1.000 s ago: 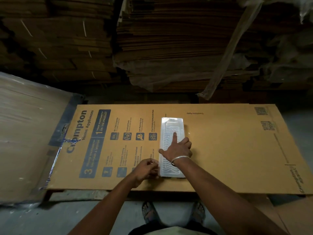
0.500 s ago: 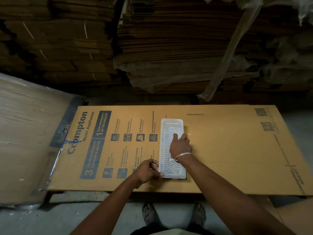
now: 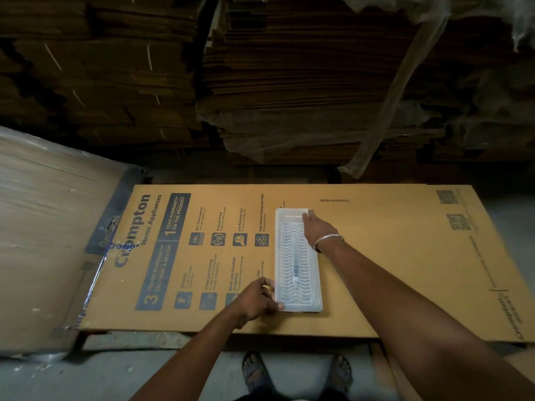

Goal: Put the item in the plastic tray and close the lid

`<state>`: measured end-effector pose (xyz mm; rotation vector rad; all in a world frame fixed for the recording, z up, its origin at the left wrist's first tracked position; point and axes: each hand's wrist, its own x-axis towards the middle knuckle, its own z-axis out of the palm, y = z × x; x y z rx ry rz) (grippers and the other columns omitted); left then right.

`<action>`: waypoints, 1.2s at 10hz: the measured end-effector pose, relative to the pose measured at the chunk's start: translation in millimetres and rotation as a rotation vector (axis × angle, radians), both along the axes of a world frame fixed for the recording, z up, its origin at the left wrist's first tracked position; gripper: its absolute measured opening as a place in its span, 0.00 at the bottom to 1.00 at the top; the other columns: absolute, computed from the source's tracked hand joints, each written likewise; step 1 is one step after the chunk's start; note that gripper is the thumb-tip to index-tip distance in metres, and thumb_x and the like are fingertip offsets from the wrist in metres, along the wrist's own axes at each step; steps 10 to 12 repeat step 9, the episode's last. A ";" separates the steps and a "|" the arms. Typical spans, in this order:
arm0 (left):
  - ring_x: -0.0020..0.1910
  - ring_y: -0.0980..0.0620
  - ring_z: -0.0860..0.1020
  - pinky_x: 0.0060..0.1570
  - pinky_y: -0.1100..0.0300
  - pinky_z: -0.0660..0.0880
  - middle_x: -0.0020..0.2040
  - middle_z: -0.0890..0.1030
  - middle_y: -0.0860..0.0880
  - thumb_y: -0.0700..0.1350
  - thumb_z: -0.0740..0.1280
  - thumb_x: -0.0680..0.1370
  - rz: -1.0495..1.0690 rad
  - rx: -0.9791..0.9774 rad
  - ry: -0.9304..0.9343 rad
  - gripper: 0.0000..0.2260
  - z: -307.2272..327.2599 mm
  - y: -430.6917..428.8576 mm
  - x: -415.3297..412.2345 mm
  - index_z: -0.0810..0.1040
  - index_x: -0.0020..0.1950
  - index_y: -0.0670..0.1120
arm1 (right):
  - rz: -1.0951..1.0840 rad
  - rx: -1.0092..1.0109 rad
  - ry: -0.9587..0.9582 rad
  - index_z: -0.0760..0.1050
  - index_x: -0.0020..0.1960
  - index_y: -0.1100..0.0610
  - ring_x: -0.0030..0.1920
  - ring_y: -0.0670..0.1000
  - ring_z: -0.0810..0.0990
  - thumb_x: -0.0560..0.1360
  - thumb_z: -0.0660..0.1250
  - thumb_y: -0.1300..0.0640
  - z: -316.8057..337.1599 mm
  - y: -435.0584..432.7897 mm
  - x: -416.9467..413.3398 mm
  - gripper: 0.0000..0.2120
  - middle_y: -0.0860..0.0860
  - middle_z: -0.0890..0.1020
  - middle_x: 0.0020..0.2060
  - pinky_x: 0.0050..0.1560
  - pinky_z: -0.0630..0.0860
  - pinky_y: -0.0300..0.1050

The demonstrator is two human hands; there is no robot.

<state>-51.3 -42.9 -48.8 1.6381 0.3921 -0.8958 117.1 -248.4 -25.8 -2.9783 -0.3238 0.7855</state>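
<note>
A long clear plastic tray (image 3: 298, 306) lies lengthwise on a flat printed cardboard sheet (image 3: 390, 256), its ribbed lid down over it. A thin syringe-like item (image 3: 294, 261) shows through the lid along the middle. My left hand (image 3: 256, 299) grips the tray's near left corner, thumb on the lid. At the far right corner my right hand (image 3: 317, 228), with a metal bangle on the wrist, presses its fingertips on the lid.
Tall stacks of flattened cartons (image 3: 289, 82) rise right behind the sheet. A plastic-wrapped pile of boards (image 3: 43, 227) borders the left side. My sandalled feet (image 3: 254, 371) stand on the concrete floor below the sheet's near edge.
My right hand has slid along the lid from the tray's middle to its far right corner. My left hand stays at the near left corner.
</note>
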 end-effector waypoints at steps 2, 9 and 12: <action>0.44 0.46 0.81 0.46 0.52 0.78 0.47 0.81 0.45 0.39 0.82 0.68 -0.064 0.061 -0.028 0.25 1.6 -0.2 1.9 0.73 0.60 0.43 | -0.024 -0.013 -0.007 0.47 0.82 0.60 0.72 0.62 0.71 0.79 0.55 0.70 -7.5 3.2 0.0 0.34 0.54 0.46 0.82 0.68 0.72 0.56; 0.46 0.46 0.85 0.50 0.47 0.82 0.50 0.86 0.43 0.68 0.69 0.73 -0.034 0.359 -0.164 0.27 33.6 -3.4 40.6 0.76 0.58 0.47 | -0.025 0.078 -0.151 0.51 0.82 0.58 0.81 0.54 0.49 0.85 0.51 0.49 4.4 -10.0 -12.9 0.28 0.54 0.51 0.82 0.80 0.50 0.55; 0.46 0.46 0.85 0.50 0.47 0.82 0.50 0.86 0.43 0.68 0.69 0.73 -0.034 0.359 -0.164 0.27 33.6 -3.4 40.6 0.76 0.58 0.47 | -0.025 0.078 -0.151 0.51 0.82 0.58 0.81 0.54 0.49 0.85 0.51 0.49 4.4 -10.0 -12.9 0.28 0.54 0.51 0.82 0.80 0.50 0.55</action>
